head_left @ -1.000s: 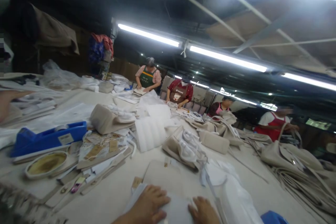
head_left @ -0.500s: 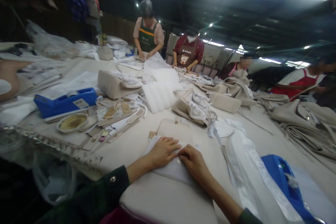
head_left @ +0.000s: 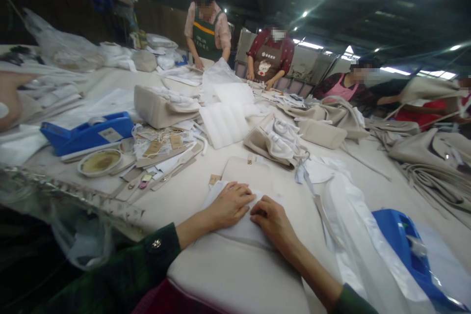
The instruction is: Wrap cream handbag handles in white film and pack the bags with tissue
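Observation:
A white sheet of paper (head_left: 243,231) lies over a beige bag (head_left: 246,169) directly in front of me. The bag's flap with a small gold clasp shows beyond the paper, and a brown tag (head_left: 215,179) sticks out at its left. My left hand (head_left: 231,205) rests flat on the paper, fingers stretched out and close together. Just right of it, my right hand (head_left: 270,218) has its fingers curled down against the paper with thumb and forefinger together. What its fingertips may hold is hidden. A larger beige piece (head_left: 235,270) lies nearest my body.
Blue tape dispensers stand at left (head_left: 88,132) and right (head_left: 403,250). A round dish (head_left: 100,162), paper tags (head_left: 156,146) and an open beige bag (head_left: 272,140) lie around. White wrapping (head_left: 353,221) runs along the right. Several co-workers stand across the table.
The view has tilted down and shifted slightly. My left hand stays flat on the paper. A small pale round spot by my right fingertips no longer shows.

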Available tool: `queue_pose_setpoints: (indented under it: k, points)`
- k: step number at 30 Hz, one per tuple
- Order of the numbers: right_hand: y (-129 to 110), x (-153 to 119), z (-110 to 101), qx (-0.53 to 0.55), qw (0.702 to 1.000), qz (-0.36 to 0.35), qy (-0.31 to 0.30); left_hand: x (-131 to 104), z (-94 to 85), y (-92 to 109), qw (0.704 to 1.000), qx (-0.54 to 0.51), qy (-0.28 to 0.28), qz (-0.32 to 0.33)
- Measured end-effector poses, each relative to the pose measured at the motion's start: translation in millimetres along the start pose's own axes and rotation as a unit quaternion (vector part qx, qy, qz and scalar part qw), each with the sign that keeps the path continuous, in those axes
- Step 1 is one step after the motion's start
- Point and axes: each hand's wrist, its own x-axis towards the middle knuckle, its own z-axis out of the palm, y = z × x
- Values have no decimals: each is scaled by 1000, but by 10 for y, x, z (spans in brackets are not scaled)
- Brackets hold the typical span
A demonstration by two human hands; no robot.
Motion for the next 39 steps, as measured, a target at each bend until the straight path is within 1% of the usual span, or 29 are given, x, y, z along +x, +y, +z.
queue_pose_setpoints:
  k: [4, 7, 13, 17, 20, 25, 28, 32, 36, 39]
  points:
    - [40, 53, 27, -40, 999, 14, -18, -2, 3, -1, 1000, -14, -4, 11]
    - [63, 70, 58, -60, 998, 18, -20, 0, -4, 2, 1000, -17, 1, 21]
    - [60, 8, 135, -105, 994, -3, -20, 5, -9, 6, 999, -30, 5, 24]
    - [71, -16, 159, -116, 993, -13, -17, 5, 9, -8, 999, -29, 8, 26]
    - [90, -1, 107, -101, 995, -18, -21, 9, 23, -30, 999, -29, 8, 28]
    - [58, 6, -25, 3, 999, -10, -37, 16, 23, -48, 999, -38, 4, 22]
    - [31, -12, -14, 13, 999, 8, -28, 12, 11, -24, 999, -42, 10, 14]
    - [116, 28, 119, -25, 999, 34, -19, -5, 25, 4, 998, -54, 24, -2]
    - [274, 182, 263, -114, 991, 37, -56, 11, 95, -41, 999, -41, 29, -9]
    - [338, 259, 335, -203, 974, 65, -75, 35, 137, -72, 999, -28, 14, -5]
